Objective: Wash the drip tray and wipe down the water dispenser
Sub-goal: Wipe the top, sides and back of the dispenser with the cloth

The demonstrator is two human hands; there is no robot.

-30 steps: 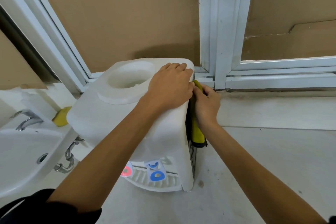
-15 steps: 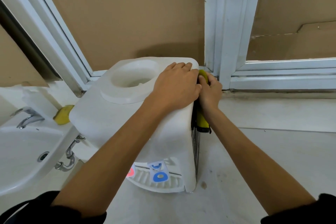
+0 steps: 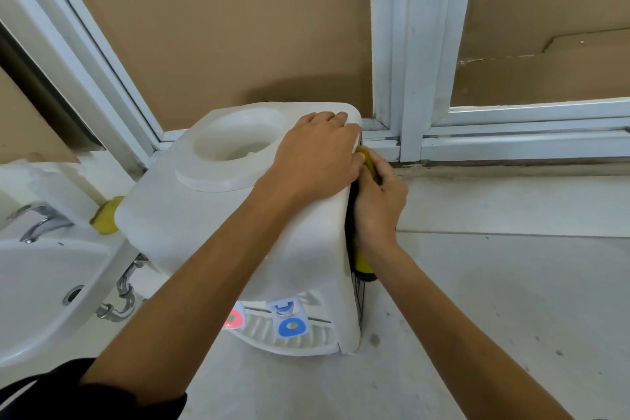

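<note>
Wipe step: left hand [image 3: 317, 160] flat on dispenser [image 3: 211, 215] top, holding nothing. Right hand [image 3: 378, 204] fingers curled round yellow cloth [image 3: 362, 262] against its side. Next, prob: wipe lower down.

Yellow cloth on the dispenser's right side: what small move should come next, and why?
Probably drag the yellow cloth downward. The right hand holds it near the top of the water dispenser, whose lower side lies below; the left hand braces the top.
</note>
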